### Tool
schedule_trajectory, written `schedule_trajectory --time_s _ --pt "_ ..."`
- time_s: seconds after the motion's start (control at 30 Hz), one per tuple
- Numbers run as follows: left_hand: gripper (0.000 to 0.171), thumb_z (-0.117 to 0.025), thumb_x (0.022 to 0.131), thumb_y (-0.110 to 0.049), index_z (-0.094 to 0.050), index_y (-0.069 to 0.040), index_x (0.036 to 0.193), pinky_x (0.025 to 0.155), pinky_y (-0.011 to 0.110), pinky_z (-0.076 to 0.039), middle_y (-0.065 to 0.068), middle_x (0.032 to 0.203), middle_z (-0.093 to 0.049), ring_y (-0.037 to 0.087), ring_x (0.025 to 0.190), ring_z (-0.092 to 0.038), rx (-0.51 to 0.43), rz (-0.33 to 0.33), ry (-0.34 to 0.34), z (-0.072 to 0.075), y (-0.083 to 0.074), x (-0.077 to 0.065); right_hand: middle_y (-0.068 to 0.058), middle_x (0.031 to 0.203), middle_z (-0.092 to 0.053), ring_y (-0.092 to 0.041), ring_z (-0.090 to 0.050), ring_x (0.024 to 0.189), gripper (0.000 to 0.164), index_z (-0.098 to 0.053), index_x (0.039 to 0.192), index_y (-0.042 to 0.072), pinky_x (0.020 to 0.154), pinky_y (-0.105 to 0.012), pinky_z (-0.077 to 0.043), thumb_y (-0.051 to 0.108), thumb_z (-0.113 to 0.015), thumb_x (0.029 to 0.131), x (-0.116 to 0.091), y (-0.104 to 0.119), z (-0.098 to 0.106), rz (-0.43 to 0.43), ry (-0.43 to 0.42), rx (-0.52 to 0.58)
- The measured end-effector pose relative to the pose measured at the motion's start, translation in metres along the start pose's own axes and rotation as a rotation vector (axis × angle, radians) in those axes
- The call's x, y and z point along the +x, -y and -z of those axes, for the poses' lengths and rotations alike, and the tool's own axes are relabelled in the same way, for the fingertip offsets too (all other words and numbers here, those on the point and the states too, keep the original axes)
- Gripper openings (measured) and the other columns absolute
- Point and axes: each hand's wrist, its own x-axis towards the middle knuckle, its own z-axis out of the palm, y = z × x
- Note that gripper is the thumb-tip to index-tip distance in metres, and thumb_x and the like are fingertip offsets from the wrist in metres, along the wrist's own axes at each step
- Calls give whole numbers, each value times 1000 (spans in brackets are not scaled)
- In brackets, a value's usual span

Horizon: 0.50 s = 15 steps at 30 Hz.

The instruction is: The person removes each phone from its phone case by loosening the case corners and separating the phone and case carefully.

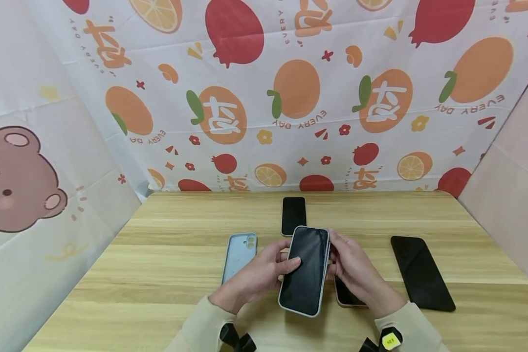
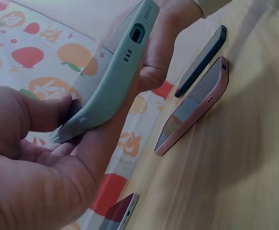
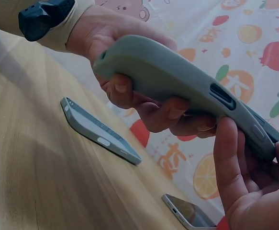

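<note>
Left hand (image 1: 258,274) and right hand (image 1: 355,275) are gripping a smartphone (image 1: 307,274) partly outside its pale-green case (image 3: 170,84), uneven pressure perhaps risking a drop.

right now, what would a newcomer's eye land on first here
Probably the bright fruit-print cloth behind the table, then the large brown bear at the head view's left edge. Next comes the phone in a pale case, held above the tabletop between the left hand and the right hand.

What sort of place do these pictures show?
Probably a makeshift indoor corner: fruit-print cloth hangs behind, bear-print cloth at the left, and a wood-grain table holds smartphones.
</note>
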Motion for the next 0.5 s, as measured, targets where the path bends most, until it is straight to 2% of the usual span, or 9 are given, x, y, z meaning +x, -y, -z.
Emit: schedule_trajectory --time_s 0.1,0.3,0.4,0.5 --pt "44 -55 102 -18 -42 -6 143 81 42 -60 11 110 -69 19 93 -70 33 1 -4 1 -1 0 1 83 -69 -8 -65 68 47 -60 111 7 55 -24 -52 49 -37 105 0 0 -1 1 -29 -6" --pt "40 -58 100 -15 -49 -4 137 74 41 -62 13 108 -72 20 89 -72 72 -19 -13 0 1 2 3 72 -58 -9 -59 60 50 -59 107 10 52 -24 -48 54 -35 103 2 -2 1 -7 -36 -26" --pt "37 -58 100 -14 -51 -3 135 73 40 -62 12 105 -72 19 87 -72 67 -25 -32 -1 2 3 2 75 -60 -8 -60 63 52 -58 110 9 53 -23 -49 55 -35 102 2 -2 2 -10 -15 -25" --pt "36 -56 100 -12 -51 -2 134 72 39 -62 12 106 -72 19 87 -72 59 -31 -53 -2 3 2 1 84 -66 -8 -65 73 54 -57 120 6 62 -24 -56 53 -35 103 1 -1 3 -11 24 -31"
